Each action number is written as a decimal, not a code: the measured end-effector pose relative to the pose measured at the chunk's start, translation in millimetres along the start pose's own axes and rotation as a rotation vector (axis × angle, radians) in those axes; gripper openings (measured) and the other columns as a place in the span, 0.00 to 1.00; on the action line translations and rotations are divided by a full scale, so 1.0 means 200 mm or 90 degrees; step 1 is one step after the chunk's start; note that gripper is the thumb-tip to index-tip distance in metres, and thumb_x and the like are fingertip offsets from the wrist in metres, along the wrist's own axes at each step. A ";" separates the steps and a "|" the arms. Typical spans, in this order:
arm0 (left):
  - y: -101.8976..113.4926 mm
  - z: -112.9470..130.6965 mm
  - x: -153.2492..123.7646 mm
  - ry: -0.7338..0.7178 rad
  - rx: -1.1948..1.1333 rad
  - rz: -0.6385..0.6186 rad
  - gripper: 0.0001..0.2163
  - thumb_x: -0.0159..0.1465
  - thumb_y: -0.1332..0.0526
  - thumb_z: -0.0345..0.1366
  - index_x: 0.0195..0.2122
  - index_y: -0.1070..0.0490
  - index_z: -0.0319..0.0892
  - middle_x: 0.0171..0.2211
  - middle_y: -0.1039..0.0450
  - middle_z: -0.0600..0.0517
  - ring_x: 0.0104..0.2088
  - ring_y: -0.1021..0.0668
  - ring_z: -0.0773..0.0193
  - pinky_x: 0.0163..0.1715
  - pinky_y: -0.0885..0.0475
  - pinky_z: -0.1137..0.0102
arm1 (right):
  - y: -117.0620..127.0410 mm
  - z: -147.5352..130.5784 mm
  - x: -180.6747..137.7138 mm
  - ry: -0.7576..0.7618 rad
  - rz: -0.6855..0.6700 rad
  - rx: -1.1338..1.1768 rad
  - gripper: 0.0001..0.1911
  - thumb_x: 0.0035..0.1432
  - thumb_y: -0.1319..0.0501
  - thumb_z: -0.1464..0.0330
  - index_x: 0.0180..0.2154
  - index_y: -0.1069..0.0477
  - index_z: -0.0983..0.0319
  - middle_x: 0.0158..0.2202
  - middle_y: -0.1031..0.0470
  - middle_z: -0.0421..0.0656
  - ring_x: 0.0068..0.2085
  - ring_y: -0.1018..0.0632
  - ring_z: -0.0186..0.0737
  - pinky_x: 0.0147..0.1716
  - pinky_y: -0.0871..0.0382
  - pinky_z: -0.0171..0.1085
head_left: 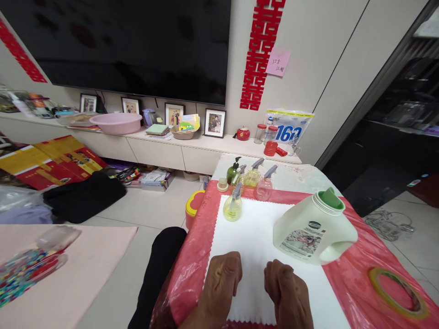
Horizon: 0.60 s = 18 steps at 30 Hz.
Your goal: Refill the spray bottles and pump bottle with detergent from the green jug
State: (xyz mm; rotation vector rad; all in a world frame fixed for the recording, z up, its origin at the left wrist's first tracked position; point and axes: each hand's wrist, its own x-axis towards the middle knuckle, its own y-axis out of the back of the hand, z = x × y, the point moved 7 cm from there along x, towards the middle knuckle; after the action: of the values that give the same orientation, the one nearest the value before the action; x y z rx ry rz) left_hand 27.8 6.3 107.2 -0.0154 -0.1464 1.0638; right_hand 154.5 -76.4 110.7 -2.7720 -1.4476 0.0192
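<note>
Both hands lie on the scalloped white mat point(254, 228), thumbs uppermost: the left hand point(223, 279) and the right hand point(287, 289) are each curled closed, well apart. Neither grip shows anything in it, though the folded fingers could hide something small. The mat lies over the red-covered worktop point(187, 274), presumably to give a plain, clean base. Beyond the right hand stands the pale-green detergent jug point(302, 228), its mouth uncapped and green spout exposed, with the handle turned right, seemingly ready for that side's reach. The yellow trigger-spray bottle point(232, 210) stands alone on the mat's far-left part, while the pink trigger-spray bottle point(263, 188) and dark-green pump bottle point(232, 174) cluster behind it, probably to leave the middle free. The tape roll point(374, 278) lies flat off the mat, at the right.
</note>
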 end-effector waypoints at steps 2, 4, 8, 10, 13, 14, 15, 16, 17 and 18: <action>-0.01 0.01 0.00 0.002 0.003 -0.006 0.32 0.68 0.55 0.62 0.14 0.44 0.45 0.14 0.46 0.55 0.18 0.38 0.68 0.22 0.45 0.68 | 0.00 0.00 0.00 -0.007 0.007 0.004 0.32 0.65 0.51 0.42 0.18 0.47 0.57 0.17 0.49 0.36 0.21 0.45 0.33 0.23 0.49 0.39; -0.01 0.01 -0.01 0.006 0.003 -0.010 0.32 0.68 0.55 0.62 0.14 0.44 0.45 0.14 0.46 0.55 0.18 0.38 0.68 0.22 0.45 0.68 | 0.00 0.00 0.00 -0.012 0.005 0.005 0.32 0.65 0.52 0.43 0.18 0.47 0.57 0.17 0.49 0.36 0.21 0.44 0.33 0.23 0.48 0.40; -0.02 -0.01 -0.01 0.005 0.002 -0.015 0.32 0.69 0.56 0.62 0.14 0.44 0.44 0.14 0.46 0.55 0.19 0.38 0.68 0.23 0.44 0.68 | 0.00 0.01 0.00 -0.010 -0.005 -0.002 0.32 0.66 0.52 0.43 0.19 0.47 0.57 0.17 0.49 0.36 0.22 0.44 0.33 0.24 0.48 0.39; -0.02 -0.02 -0.01 0.002 0.006 -0.017 0.32 0.69 0.56 0.61 0.14 0.44 0.44 0.14 0.45 0.55 0.19 0.38 0.68 0.23 0.44 0.68 | 0.00 0.02 0.00 -0.013 -0.005 0.000 0.32 0.66 0.52 0.43 0.19 0.46 0.57 0.17 0.49 0.36 0.22 0.44 0.33 0.24 0.47 0.39; -0.02 -0.05 -0.01 0.000 0.010 -0.018 0.32 0.70 0.56 0.60 0.14 0.44 0.44 0.14 0.45 0.55 0.19 0.37 0.68 0.23 0.44 0.68 | 0.00 0.02 0.00 -0.018 0.000 0.009 0.32 0.66 0.51 0.43 0.18 0.46 0.57 0.17 0.49 0.36 0.22 0.44 0.33 0.24 0.48 0.39; -0.01 -0.05 -0.01 -0.001 0.009 -0.018 0.32 0.70 0.56 0.60 0.15 0.44 0.44 0.15 0.45 0.55 0.19 0.37 0.68 0.23 0.44 0.68 | 0.00 0.02 0.00 -0.018 0.002 0.013 0.32 0.65 0.51 0.43 0.18 0.46 0.57 0.18 0.49 0.36 0.22 0.44 0.33 0.24 0.48 0.39; -0.02 -0.05 -0.01 -0.001 0.007 -0.018 0.32 0.70 0.56 0.60 0.15 0.44 0.44 0.15 0.45 0.55 0.19 0.37 0.68 0.23 0.44 0.68 | -0.01 0.02 0.00 -0.018 0.005 0.015 0.32 0.65 0.51 0.43 0.18 0.46 0.57 0.18 0.49 0.36 0.22 0.44 0.33 0.24 0.48 0.39; -0.02 -0.05 -0.01 -0.002 0.005 -0.018 0.32 0.70 0.56 0.60 0.15 0.44 0.44 0.15 0.45 0.55 0.19 0.37 0.68 0.23 0.44 0.68 | -0.01 0.03 0.00 -0.019 0.007 0.016 0.32 0.65 0.50 0.43 0.18 0.46 0.57 0.17 0.49 0.36 0.22 0.44 0.33 0.24 0.48 0.39; -0.02 -0.05 -0.01 -0.002 0.002 -0.019 0.32 0.70 0.56 0.60 0.15 0.44 0.44 0.14 0.45 0.55 0.19 0.37 0.68 0.23 0.44 0.68 | -0.01 0.03 0.00 -0.020 0.009 0.015 0.32 0.65 0.50 0.43 0.18 0.46 0.57 0.17 0.49 0.36 0.22 0.44 0.33 0.24 0.47 0.39; -0.02 -0.05 0.00 -0.001 0.001 -0.018 0.32 0.70 0.56 0.60 0.14 0.44 0.44 0.14 0.45 0.55 0.19 0.37 0.68 0.23 0.44 0.68 | -0.01 0.03 0.01 -0.022 0.011 0.014 0.32 0.65 0.50 0.43 0.18 0.46 0.57 0.17 0.49 0.36 0.22 0.44 0.33 0.24 0.47 0.39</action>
State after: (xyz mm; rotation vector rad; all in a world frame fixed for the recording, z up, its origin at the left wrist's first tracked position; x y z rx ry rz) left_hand 31.3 4.6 97.6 -0.0107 -0.1475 1.0359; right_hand 153.6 -74.5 105.4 -2.7797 -1.4222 0.0838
